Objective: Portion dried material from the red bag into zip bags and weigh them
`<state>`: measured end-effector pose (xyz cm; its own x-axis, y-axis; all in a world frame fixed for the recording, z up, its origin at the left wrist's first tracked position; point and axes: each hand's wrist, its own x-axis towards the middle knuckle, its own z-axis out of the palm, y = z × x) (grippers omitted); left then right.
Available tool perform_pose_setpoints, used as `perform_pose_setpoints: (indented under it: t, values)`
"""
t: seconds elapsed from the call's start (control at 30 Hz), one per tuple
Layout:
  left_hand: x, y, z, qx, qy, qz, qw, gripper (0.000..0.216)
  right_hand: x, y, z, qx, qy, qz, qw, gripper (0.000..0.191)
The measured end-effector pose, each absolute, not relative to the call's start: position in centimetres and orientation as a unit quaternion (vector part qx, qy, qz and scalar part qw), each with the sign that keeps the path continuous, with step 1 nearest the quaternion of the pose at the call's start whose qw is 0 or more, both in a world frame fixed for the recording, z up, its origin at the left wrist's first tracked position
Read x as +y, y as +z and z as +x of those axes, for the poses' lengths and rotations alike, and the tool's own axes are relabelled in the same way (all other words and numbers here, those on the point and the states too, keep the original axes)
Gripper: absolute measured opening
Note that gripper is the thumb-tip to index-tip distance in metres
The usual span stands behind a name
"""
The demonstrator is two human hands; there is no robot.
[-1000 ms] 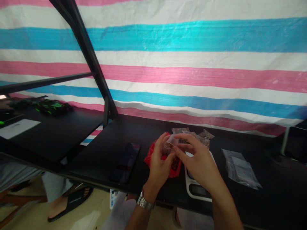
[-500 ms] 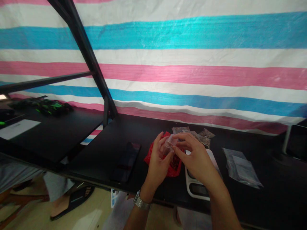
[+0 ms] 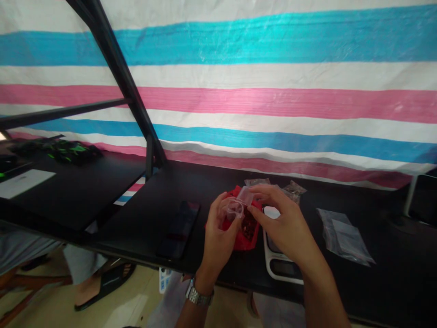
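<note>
Both hands are over an open red plastic bag (image 3: 245, 243) with small dark brown pieces (image 3: 249, 227) in it. Between them is a small clear plastic bag (image 3: 245, 196), its mouth spread into a rounded opening. My left hand (image 3: 219, 228), with a metal watch on the wrist, grips the rim of that opening between thumb and fingers. On the other side, my right hand (image 3: 282, 218) pinches the clear bag with thumb and fingertips. A white digital scale (image 3: 271, 269) lies partly hidden under my right hand and forearm.
Behind my hands lie small filled clear bags (image 3: 294, 189). Flat clear zip bags (image 3: 344, 234) are to the right, near a dark screen (image 3: 423, 200). A black phone (image 3: 179, 230) lies left. A slanted black frame (image 3: 126, 86) stands before a striped sheet (image 3: 273, 100).
The clear bag's mouth now shows as a wider, rounder opening. My left hand has shifted slightly left and my right hand slightly right, further apart. The view has tilted a little.
</note>
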<state>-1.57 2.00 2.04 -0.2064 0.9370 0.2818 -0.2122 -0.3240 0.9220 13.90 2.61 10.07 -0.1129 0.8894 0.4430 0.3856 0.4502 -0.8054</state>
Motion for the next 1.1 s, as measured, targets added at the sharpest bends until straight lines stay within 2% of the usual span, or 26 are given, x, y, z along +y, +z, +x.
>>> perform_pose_setpoints:
  t: [0.2,0.37,0.6,0.77,0.97,1.1]
  values:
    - [2.0,3.2,-3.3,0.435,0.694,0.433,0.376,0.052,3.4,8.7,13.9,-0.681,0.313,-0.499,0.435,0.026]
    - [0.9,4.4,-4.5,0.463,0.546,0.523,0.463,0.046,4.2,6.5,13.5,-0.735,0.290,-0.523,0.320,0.031]
    - [-0.6,6.0,-5.7,0.494,0.383,0.583,0.519,0.050,5.5,4.6,13.5,-0.765,0.163,-0.568,0.255,0.031]
    - [-1.9,6.5,-7.8,0.489,0.291,0.597,0.565,0.051,5.2,5.6,13.7,-0.764,0.159,-0.547,0.303,0.027]
    - [-3.3,7.9,-11.3,0.506,0.372,0.545,0.556,0.054,2.7,9.4,14.1,-0.732,0.270,-0.509,0.364,0.014]
    - [-8.1,5.5,-11.3,0.588,0.438,0.503,0.458,0.055,0.7,11.0,13.6,-0.738,0.319,-0.475,0.358,0.016]
